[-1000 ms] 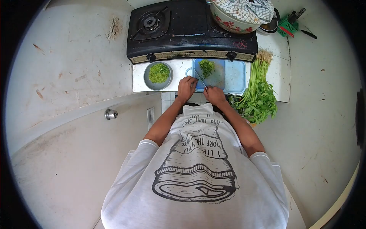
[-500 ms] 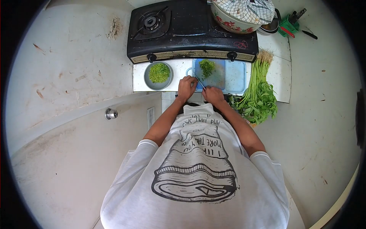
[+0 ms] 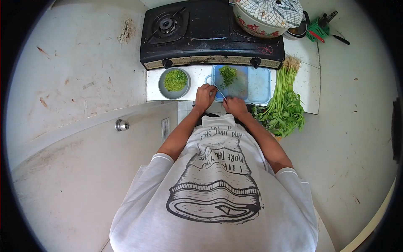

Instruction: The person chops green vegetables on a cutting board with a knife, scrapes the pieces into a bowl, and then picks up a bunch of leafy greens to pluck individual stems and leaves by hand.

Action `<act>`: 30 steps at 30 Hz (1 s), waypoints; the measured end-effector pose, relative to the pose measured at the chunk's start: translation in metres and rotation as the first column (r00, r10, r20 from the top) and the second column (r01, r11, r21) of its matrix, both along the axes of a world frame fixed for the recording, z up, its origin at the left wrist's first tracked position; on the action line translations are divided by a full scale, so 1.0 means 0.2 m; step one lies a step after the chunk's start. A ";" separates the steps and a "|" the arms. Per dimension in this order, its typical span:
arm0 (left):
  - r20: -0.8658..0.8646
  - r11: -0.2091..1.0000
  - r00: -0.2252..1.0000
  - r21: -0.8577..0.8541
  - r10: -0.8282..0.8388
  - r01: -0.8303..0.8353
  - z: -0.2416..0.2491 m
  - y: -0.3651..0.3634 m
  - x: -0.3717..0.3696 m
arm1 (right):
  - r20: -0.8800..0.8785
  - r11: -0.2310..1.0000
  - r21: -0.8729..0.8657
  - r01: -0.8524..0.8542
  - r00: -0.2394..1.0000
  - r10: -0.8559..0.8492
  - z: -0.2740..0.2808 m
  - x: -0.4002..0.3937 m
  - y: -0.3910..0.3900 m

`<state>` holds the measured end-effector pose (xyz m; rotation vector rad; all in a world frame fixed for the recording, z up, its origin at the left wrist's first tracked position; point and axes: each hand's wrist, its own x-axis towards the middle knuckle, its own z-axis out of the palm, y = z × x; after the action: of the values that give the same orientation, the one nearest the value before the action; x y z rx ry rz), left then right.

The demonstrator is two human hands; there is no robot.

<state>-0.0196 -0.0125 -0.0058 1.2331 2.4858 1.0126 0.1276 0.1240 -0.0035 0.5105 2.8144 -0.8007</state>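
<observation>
My right hand (image 3: 236, 106) is closed around the handle of a small knife (image 3: 220, 92), whose blade slants up and left over the blue cutting board (image 3: 259, 89). At the board's near left corner is my left hand (image 3: 205, 95), its fingers bent together close to the blade tip; whatever they hold is too small or hidden to make out. Chopped green herbs (image 3: 228, 76) lie in a heap on the board beyond the knife. To the left stands a grey bowl (image 3: 160, 87) with finely chopped pale green pieces (image 3: 175, 80) in it.
A large bunch of leafy celery-like greens (image 3: 285, 94) with roots lies right of the board. Behind the counter edge is a black two-burner gas stove (image 3: 210, 46), bearing a floral pot (image 3: 256, 28) under a checked cloth (image 3: 273, 12). A green basket (image 3: 317, 30) with utensils stands far right.
Very little differs: the knife and my right hand have shifted slightly. The herb heap, bowl and bunch of greens stay where they were.
</observation>
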 end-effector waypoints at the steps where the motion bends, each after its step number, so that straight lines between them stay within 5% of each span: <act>1: 0.003 1.000 1.000 -0.005 -0.002 0.002 0.01 0.00 0.00 | 0.008 1.000 -0.002 0.004 1.000 -0.004 -0.01 0.00 0.00; 14: 0.124 0.974 0.968 -0.040 -0.218 0.224 0.07 -0.07 -0.13 | 0.100 1.000 -0.027 0.001 0.995 0.002 0.02 -0.03 0.00; 30: 0.202 0.997 0.978 -0.068 0.062 -0.049 0.04 0.01 -0.01 | 0.040 1.000 -0.013 0.029 0.999 -0.028 0.01 0.00 0.02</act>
<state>-0.0219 -0.0107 0.0031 0.9932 2.3855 1.0109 0.1282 0.1280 -0.0013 0.5591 2.7697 -0.8051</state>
